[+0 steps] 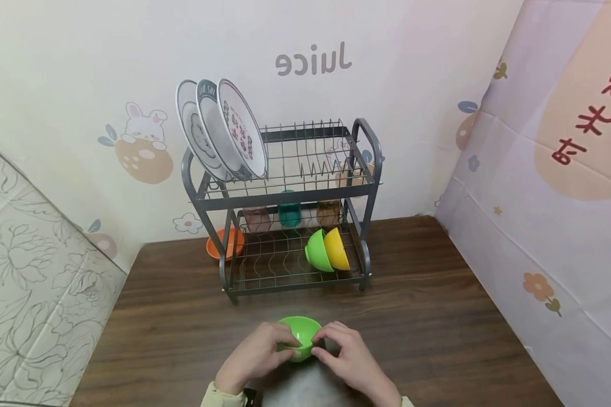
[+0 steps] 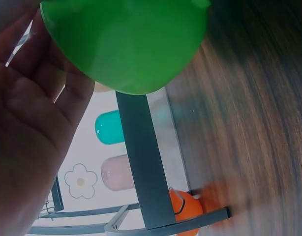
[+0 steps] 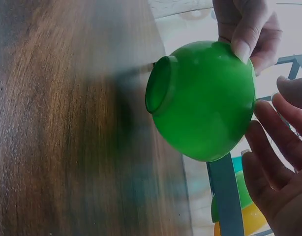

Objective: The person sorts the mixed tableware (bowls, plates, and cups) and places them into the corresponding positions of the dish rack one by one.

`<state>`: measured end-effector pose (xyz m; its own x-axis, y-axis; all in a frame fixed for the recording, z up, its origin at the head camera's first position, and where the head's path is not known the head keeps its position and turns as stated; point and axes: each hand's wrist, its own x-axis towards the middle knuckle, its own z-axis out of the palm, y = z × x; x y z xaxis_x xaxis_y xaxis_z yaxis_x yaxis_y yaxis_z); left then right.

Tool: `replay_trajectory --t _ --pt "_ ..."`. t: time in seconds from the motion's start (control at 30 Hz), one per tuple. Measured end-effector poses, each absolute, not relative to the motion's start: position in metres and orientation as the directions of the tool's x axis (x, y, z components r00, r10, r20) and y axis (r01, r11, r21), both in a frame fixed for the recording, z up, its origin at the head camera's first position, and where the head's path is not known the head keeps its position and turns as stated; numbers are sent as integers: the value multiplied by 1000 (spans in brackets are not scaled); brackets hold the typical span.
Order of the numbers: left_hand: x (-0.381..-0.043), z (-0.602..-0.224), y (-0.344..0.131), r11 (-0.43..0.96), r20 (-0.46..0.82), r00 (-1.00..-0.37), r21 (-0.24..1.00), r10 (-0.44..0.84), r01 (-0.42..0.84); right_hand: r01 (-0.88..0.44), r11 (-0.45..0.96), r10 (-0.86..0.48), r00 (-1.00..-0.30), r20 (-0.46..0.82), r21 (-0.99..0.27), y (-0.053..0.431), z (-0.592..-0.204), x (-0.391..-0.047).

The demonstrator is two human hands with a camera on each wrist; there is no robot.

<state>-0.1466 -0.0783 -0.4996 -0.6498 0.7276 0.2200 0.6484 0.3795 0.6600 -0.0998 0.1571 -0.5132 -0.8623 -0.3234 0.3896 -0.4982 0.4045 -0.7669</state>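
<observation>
A light green bowl [image 1: 301,353] is held just above the table, in front of the rack, with its opening up and towards the rack. My left hand [image 1: 259,351] pinches its left rim, the thumb on the outer wall and fingers over the inside. At the right rim is my right hand [image 1: 348,356]. In the right wrist view, fingers [image 3: 274,142] of the right hand reach the rim of the bowl [image 3: 205,101] while its thumb stands apart. The left wrist view shows the bowl [image 2: 131,44] close up, hiding some left fingers.
Behind the bowl stands a grey two-tier dish rack [image 1: 285,199]. Several plates [image 1: 241,129] lean in its upper left. Below sit a green bowl [image 1: 318,251], a yellow bowl [image 1: 337,250] and cups, including a teal cup [image 1: 289,213]. An orange bowl [image 1: 215,246] is at the rack's left.
</observation>
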Motion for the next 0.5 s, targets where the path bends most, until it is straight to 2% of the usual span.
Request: replay_trajectory --t 0.2,0.5 --pt "-145 -499 -76 340 266 -630 658 730 672 -495 418 -343 -862 373 -761 156 -514 -100" --pt "-145 -499 -76 257 319 -568 654 759 712 -524 428 -485 -821 302 -737 159 -514 -100"
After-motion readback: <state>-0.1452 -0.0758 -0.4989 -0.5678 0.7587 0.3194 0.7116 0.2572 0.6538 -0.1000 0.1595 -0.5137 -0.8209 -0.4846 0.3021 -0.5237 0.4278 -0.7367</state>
